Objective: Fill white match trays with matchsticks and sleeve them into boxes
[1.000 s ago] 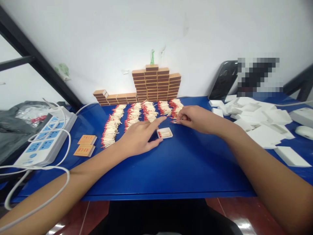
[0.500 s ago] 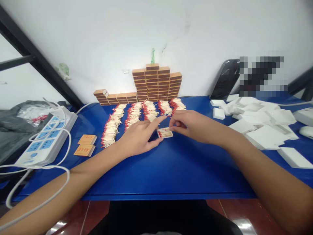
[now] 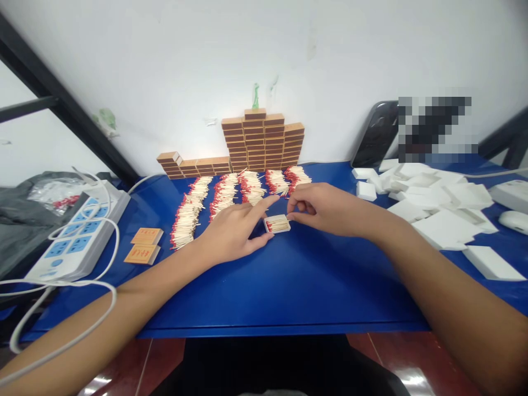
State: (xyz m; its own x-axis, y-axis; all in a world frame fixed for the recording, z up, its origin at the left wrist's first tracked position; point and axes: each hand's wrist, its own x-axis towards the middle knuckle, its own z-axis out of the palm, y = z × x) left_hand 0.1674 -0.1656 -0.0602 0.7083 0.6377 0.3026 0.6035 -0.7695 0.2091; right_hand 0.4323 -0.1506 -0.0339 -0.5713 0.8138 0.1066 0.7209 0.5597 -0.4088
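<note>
A small white matchbox tray (image 3: 278, 224) with red-tipped matches in it lies on the blue table (image 3: 289, 286). My left hand (image 3: 235, 231) rests flat beside it, thumb and forefinger spread and touching the tray's left end. My right hand (image 3: 322, 208) hovers at the tray's right end with fingers pinched together over the matches; what they hold is too small to make out. Rows of loose red-tipped matches (image 3: 225, 192) lie just behind both hands.
Stacked brown matchboxes (image 3: 264, 140) stand against the wall. Two orange box sleeves (image 3: 144, 245) lie at the left, near a white power strip (image 3: 78, 231) with cables. White trays (image 3: 429, 203) are heaped at the right. A dark chair back (image 3: 377, 135) is behind them.
My right hand came back from the match rows to the tray's right end and now pinches over it. The left hand has stayed in place.
</note>
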